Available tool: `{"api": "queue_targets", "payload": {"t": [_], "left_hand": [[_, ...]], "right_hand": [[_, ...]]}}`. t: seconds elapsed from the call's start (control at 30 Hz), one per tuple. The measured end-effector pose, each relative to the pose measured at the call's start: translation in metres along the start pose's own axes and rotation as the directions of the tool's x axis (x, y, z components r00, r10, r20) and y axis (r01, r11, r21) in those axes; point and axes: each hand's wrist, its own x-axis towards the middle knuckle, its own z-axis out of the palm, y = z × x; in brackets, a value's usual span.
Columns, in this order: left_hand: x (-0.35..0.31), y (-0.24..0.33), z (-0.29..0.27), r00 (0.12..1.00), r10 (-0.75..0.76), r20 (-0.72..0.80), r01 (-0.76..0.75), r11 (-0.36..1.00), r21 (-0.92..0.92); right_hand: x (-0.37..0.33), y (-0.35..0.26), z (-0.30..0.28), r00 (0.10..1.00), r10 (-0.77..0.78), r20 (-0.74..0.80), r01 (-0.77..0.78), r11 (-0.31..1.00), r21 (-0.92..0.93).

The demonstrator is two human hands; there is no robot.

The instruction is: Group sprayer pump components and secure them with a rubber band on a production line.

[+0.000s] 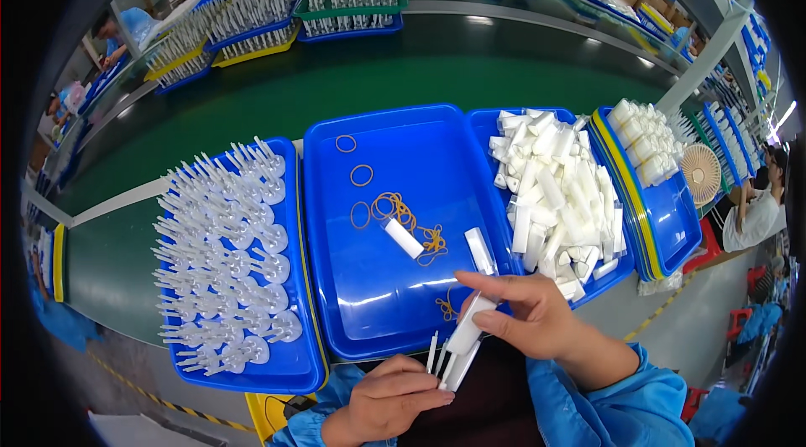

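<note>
My right hand pinches a small white block between thumb and fingers, over the near edge of the middle blue tray. Just below it, my left hand is closed on a clear plastic part with thin white prongs. The block's lower end meets or overlaps this part; I cannot tell whether they are joined. Inside the middle tray lie a white block, another in a clear wrapper and several tan rubber bands.
On the left, a blue tray holds rows of clear pronged parts. To the right, another tray is heaped with white blocks, beside stacked trays. Beyond run a green conveyor and filled trays. Other people sit nearby.
</note>
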Motion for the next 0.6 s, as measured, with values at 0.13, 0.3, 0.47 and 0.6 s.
{"api": "queue_targets", "payload": {"t": [0.13, 0.3, 0.47, 0.6], "left_hand": [[-0.005, 0.000, -0.001, 1.000, 0.006, 0.010, -0.006, 0.998, -0.056], [-0.009, -0.008, -0.003, 0.998, 0.054, 0.012, -0.053, 0.998, -0.029], [-0.019, 0.007, 0.003, 0.956, -0.196, -0.220, 0.171, 0.977, -0.127], [-0.030, 0.004, -0.003, 0.963, -0.177, -0.203, 0.185, 0.983, 0.019]], "right_hand": [[-0.004, 0.000, 0.003, 0.996, 0.083, 0.046, -0.090, 0.981, 0.173], [-0.010, 0.001, 0.015, 1.000, -0.009, 0.014, 0.009, 1.000, -0.014], [-0.013, 0.009, 0.038, 0.994, -0.017, 0.109, 0.034, 0.987, -0.154], [0.013, -0.004, 0.028, 0.937, -0.125, 0.327, 0.237, 0.914, -0.329]]}}
